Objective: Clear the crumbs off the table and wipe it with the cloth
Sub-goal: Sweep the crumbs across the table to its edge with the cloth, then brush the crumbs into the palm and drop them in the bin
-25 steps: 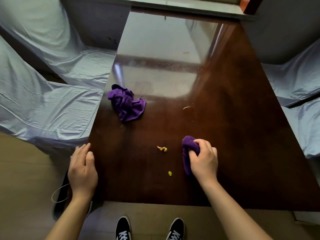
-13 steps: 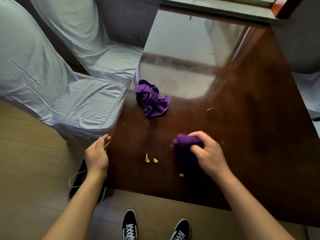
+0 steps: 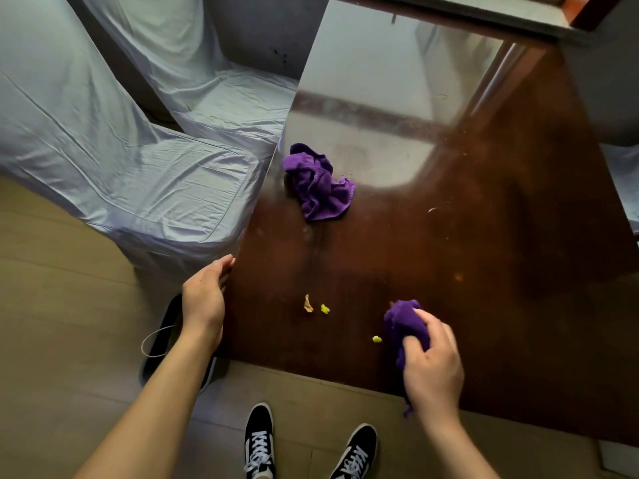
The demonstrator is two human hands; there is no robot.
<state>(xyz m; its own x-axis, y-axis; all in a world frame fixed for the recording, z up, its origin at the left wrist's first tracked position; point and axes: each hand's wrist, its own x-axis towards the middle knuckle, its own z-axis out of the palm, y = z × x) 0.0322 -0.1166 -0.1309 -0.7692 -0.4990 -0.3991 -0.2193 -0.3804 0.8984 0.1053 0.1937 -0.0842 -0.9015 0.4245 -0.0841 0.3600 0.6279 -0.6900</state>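
Note:
My right hand (image 3: 432, 361) grips a bunched purple cloth (image 3: 403, 321) pressed on the dark wooden table (image 3: 501, 271) near its front edge. Just left of the cloth lies a yellow-green crumb (image 3: 377, 339). Further left sit a tan scrap (image 3: 307, 303) and another yellow-green crumb (image 3: 325, 309). A pale sliver (image 3: 433, 209) lies further back on the table. My left hand (image 3: 204, 299) rests open against the table's left edge, fingers pointing away from me. A second purple cloth (image 3: 320, 183) lies crumpled near the left edge, further back.
Two chairs in pale blue covers (image 3: 155, 188) stand close along the table's left side. A dark bag with a white cord (image 3: 162, 340) sits on the floor under my left hand. My black shoes (image 3: 259, 440) are below the table's front edge.
My right hand has dragged the cloth toward the front edge, nearer the lone yellow-green crumb. The view has swung left, and my left hand stays at the table's left edge.

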